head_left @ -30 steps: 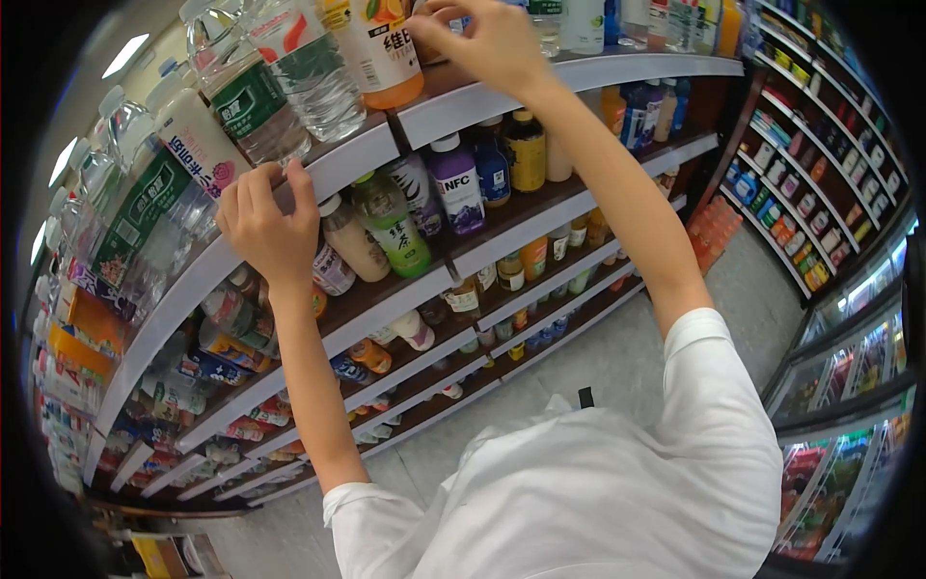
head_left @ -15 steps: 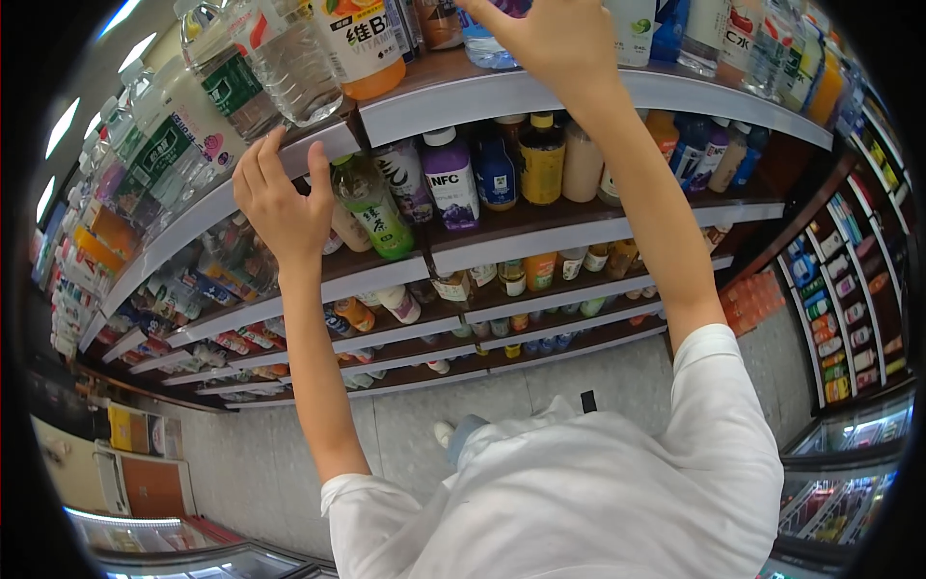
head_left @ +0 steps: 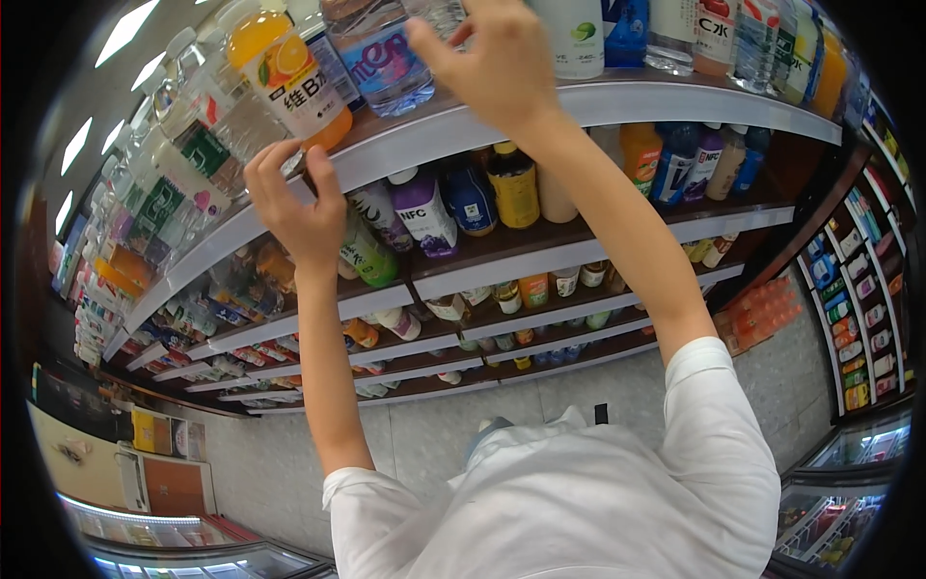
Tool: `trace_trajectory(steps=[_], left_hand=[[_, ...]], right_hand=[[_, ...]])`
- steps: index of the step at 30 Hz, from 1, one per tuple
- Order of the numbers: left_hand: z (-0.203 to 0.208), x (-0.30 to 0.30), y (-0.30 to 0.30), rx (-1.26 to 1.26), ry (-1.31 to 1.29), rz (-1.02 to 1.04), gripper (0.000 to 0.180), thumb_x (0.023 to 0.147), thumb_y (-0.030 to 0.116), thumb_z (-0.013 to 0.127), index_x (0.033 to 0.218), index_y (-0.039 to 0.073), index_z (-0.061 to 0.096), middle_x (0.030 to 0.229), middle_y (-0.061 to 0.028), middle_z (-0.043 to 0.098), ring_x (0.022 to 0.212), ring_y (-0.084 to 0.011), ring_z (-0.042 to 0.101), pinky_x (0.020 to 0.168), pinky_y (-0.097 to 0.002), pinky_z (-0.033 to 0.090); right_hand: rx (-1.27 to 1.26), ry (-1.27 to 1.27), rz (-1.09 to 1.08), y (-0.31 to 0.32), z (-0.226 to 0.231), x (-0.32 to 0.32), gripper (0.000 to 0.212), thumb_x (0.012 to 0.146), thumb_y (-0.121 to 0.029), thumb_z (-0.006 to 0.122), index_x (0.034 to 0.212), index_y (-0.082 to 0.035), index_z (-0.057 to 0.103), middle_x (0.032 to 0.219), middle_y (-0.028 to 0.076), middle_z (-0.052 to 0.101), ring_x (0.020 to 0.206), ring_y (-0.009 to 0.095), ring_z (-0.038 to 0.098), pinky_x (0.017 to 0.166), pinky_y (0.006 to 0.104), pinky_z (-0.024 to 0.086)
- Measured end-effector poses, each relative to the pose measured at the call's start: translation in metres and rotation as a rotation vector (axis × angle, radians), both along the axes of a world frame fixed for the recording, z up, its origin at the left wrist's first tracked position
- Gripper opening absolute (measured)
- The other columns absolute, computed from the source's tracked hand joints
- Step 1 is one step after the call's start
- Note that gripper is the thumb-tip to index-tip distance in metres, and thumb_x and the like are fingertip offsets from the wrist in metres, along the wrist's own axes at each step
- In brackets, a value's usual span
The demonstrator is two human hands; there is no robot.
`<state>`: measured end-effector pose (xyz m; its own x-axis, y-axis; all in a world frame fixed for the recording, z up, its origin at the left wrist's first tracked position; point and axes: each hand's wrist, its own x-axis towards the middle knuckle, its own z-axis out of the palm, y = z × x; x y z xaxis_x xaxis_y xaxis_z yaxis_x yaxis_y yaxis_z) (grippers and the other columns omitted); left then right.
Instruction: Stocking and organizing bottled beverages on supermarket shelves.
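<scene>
At the front edge of the top shelf (head_left: pixel 617 98), my left hand (head_left: pixel 301 207) has its fingers bent against the white edge strip, thumb apart, and holds nothing. An orange-drink bottle (head_left: pixel 289 82) with a fruit label leans just above it. Higher and to the right, my right hand (head_left: pixel 502 72) reaches over the shelf edge, its thumb spread from the fingers. Left of that thumb stands a clear bottle (head_left: pixel 381 63) with a blue and pink label. Another clear bottle (head_left: pixel 442 17) shows partly behind the right hand; whether the fingers touch it cannot be seen.
A white bottle (head_left: pixel 577 43) and several other drinks line the top shelf rightward. Below stand a purple-capped juice bottle (head_left: pixel 424 212), a yellow-labelled dark bottle (head_left: pixel 513 188) and a green tea bottle (head_left: pixel 368 253). An orange-red pack (head_left: pixel 762 314) lies on the grey tiled floor (head_left: pixel 424 434).
Shelves and bottles have shifted in the view. My right hand has moved left and a little lower in the picture, showing more of the clear labelled bottle. My left fingers are more bent.
</scene>
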<state>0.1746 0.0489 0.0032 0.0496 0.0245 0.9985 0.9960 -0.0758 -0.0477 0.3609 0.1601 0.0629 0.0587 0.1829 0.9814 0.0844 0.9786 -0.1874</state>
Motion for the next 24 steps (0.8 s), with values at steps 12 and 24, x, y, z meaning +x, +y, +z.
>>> trace_trajectory(steps=[12, 24], left_hand=[[0.044, 0.054, 0.071, -0.034, 0.223, 0.175, 0.08, 0.07, 0.048, 0.076, 0.134, 0.018, 0.039, 0.138, -0.0141, 0.03, 0.13, -0.0354, 0.024, 0.102, -0.0513, 0.025], [0.044, 0.04, 0.065, -0.094, 0.177, 0.342, 0.068, 0.071, 0.036, 0.077, 0.129, 0.019, 0.046, 0.139, -0.0113, 0.031, 0.131, -0.0369, 0.022, 0.108, -0.0539, 0.015]], right_hand=[[-0.003, 0.023, -0.122, 0.028, -0.009, 0.071, 0.027, 0.079, -0.012, 0.064, 0.102, 0.0, 0.057, 0.097, 0.014, 0.057, 0.061, 0.022, 0.056, 0.056, 0.0293, 0.048], [-0.05, 0.035, -0.283, 0.052, -0.014, 0.082, 0.045, 0.079, -0.024, 0.069, 0.112, 0.001, 0.052, 0.103, 0.018, 0.055, 0.091, 0.03, 0.055, 0.077, 0.0366, 0.047]])
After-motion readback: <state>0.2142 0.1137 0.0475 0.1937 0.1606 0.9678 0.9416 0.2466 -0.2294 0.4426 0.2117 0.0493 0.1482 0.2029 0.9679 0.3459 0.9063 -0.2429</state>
